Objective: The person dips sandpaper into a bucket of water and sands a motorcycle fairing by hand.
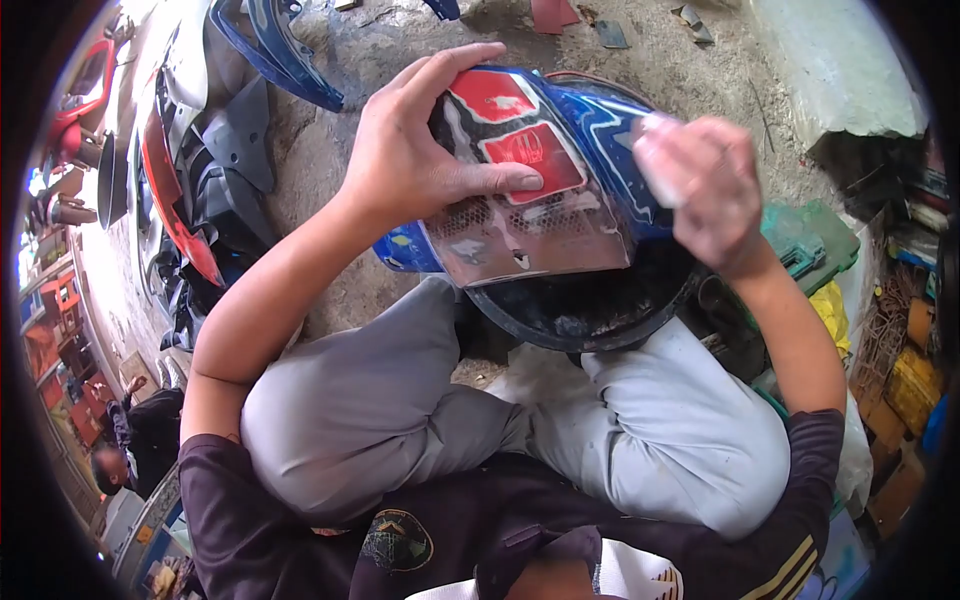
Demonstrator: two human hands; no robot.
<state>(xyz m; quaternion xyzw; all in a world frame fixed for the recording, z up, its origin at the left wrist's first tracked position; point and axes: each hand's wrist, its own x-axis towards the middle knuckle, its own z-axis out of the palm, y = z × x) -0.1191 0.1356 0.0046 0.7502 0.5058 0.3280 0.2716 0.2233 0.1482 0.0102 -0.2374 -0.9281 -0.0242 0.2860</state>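
Observation:
A blue motorcycle body panel point(603, 115) with red patches and scuffed, greyish bare areas is tilted over a round black basin point(590, 325) in front of my crossed legs. My left hand point(415, 150) grips its left side, thumb lying across the red patch point(528, 150) and fingers over the far edge. At the panel's right side, my right hand point(710, 190) is blurred, with bent fingers pressed together against or close to the blue surface. Something pale shows at those fingertips, too smeared to name.
More motorcycle panels lie at the left, including a blue one point(285, 60), a red one point(170, 190) and a dark grey one point(238, 135). A green plastic case point(815, 240) and a yellow bag point(830, 315) are at right. Another person point(145, 430) is at far left.

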